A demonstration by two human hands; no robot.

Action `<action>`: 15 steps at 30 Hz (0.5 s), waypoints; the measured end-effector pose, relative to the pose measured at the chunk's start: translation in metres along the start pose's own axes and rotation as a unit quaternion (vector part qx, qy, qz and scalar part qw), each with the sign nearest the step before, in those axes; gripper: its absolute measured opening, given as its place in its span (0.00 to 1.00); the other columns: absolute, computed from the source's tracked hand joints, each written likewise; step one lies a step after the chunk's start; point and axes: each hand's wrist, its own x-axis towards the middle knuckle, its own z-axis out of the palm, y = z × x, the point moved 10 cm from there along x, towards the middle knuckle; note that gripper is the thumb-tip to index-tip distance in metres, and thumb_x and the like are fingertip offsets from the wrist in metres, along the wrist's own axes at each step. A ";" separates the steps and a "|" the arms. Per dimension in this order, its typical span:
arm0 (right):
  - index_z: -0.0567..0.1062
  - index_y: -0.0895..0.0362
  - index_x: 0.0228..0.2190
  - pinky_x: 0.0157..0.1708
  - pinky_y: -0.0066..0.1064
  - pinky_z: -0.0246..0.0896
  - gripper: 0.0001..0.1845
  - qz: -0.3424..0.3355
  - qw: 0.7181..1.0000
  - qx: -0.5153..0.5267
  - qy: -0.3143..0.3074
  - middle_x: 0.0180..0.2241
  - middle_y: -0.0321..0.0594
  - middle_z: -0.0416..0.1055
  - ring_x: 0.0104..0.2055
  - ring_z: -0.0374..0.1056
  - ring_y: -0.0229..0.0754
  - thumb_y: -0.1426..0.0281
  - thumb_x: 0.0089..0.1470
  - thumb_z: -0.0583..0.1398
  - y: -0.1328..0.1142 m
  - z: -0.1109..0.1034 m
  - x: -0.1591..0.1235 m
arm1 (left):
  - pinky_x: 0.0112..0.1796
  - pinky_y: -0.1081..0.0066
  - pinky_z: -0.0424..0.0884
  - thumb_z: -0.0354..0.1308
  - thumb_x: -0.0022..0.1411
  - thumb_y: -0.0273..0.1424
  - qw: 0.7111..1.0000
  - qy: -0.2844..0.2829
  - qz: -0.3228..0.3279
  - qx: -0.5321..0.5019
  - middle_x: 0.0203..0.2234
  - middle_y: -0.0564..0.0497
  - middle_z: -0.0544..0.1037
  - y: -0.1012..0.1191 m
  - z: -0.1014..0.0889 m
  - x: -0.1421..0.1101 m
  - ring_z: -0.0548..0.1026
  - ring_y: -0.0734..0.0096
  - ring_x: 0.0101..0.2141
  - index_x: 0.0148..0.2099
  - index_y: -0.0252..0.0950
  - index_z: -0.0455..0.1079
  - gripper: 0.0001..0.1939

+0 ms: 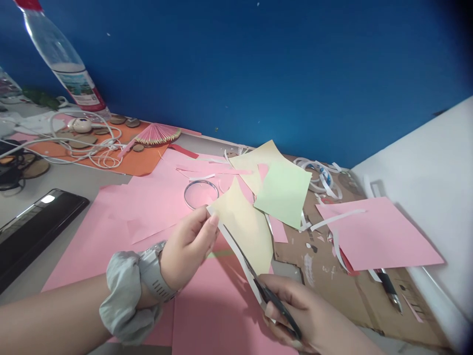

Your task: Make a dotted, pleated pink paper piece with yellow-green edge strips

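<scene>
My left hand [190, 246], with a grey watch and a scrunchie at its wrist, pinches the corner of a pale yellow sheet of paper [246, 222]. In my right hand [310, 308] is a pair of scissors [283, 310] with dark handles. Their blades lie along the sheet's near edge, beside a narrow white strip [234, 246]; whether the two are joined along their whole length is hard to tell. Both hands are above large pink sheets [210, 323]. A silver ring [185, 197] lies just beyond my left hand.
Green paper [284, 192] lies behind the yellow sheet. Cardboard [332, 301] on the right bears pink paper [377, 236], a pen [389, 288], tape rolls [321, 177] and scraps. A phone [40, 229], cables [107, 153], a pink fan [157, 134] and a bottle [70, 69] stand left.
</scene>
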 end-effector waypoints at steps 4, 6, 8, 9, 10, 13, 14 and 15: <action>0.58 0.56 0.21 0.20 0.23 0.43 0.11 0.007 1.000 -0.003 -0.001 0.15 0.24 0.54 0.15 0.45 0.26 0.75 0.53 0.53 0.001 -0.001 0.000 | 0.18 0.77 0.54 0.43 0.69 0.40 1.000 0.000 -0.001 0.003 0.14 0.61 0.57 0.000 -0.001 0.000 0.54 0.81 0.15 0.27 0.38 0.54 0.18; 0.57 0.56 0.21 0.19 0.23 0.41 0.11 0.007 1.000 -0.007 0.000 0.15 0.24 0.54 0.15 0.45 0.26 0.75 0.53 0.53 0.001 -0.001 0.000 | 0.18 0.77 0.54 0.43 0.69 0.40 1.000 -0.002 0.002 0.000 0.15 0.61 0.57 0.000 -0.001 0.000 0.54 0.81 0.15 0.27 0.38 0.53 0.19; 0.57 0.56 0.21 0.19 0.23 0.41 0.12 0.005 1.000 -0.007 0.004 0.14 0.23 0.53 0.14 0.45 0.25 0.75 0.53 0.54 0.001 -0.001 0.000 | 0.18 0.77 0.54 0.44 0.68 0.40 1.000 -0.006 0.002 -0.004 0.14 0.61 0.57 0.000 0.000 0.001 0.54 0.81 0.15 0.27 0.38 0.53 0.18; 0.57 0.56 0.21 0.18 0.23 0.41 0.12 0.005 1.000 -0.008 0.004 0.14 0.23 0.53 0.14 0.45 0.25 0.75 0.53 0.54 0.001 -0.001 0.000 | 0.18 0.77 0.54 0.44 0.68 0.41 1.000 -0.007 0.002 -0.007 0.14 0.62 0.57 0.000 0.000 0.001 0.54 0.81 0.15 0.27 0.38 0.53 0.18; 0.58 0.56 0.21 0.18 0.23 0.40 0.12 0.005 1.000 -0.009 0.006 0.14 0.23 0.53 0.14 0.45 0.25 0.74 0.53 0.54 0.002 -0.002 0.001 | 0.17 0.77 0.54 0.44 0.68 0.41 1.000 -0.008 0.003 -0.009 0.14 0.62 0.57 0.000 0.001 0.001 0.54 0.81 0.15 0.27 0.38 0.53 0.18; 0.59 0.56 0.22 0.19 0.23 0.41 0.11 0.005 1.000 -0.009 0.001 0.16 0.24 0.55 0.14 0.45 0.25 0.74 0.54 0.55 0.000 -0.001 0.000 | 0.18 0.77 0.54 0.43 0.69 0.40 1.000 -0.008 0.005 -0.005 0.14 0.62 0.57 -0.001 0.001 0.001 0.54 0.82 0.15 0.27 0.38 0.54 0.18; 0.59 0.56 0.22 0.19 0.23 0.42 0.11 0.003 1.000 -0.005 0.001 0.16 0.25 0.56 0.15 0.46 0.25 0.73 0.54 0.55 0.000 -0.001 0.000 | 0.18 0.77 0.54 0.43 0.69 0.40 1.000 -0.007 0.006 -0.002 0.14 0.62 0.57 -0.001 0.001 0.001 0.54 0.82 0.15 0.27 0.38 0.54 0.18; 0.59 0.57 0.22 0.18 0.23 0.42 0.12 0.003 1.000 -0.001 0.003 0.17 0.25 0.57 0.15 0.46 0.24 0.72 0.54 0.56 -0.001 -0.002 0.000 | 0.18 0.77 0.54 0.43 0.69 0.40 1.000 -0.007 0.006 0.002 0.14 0.62 0.57 -0.001 0.001 0.001 0.54 0.82 0.15 0.27 0.38 0.54 0.18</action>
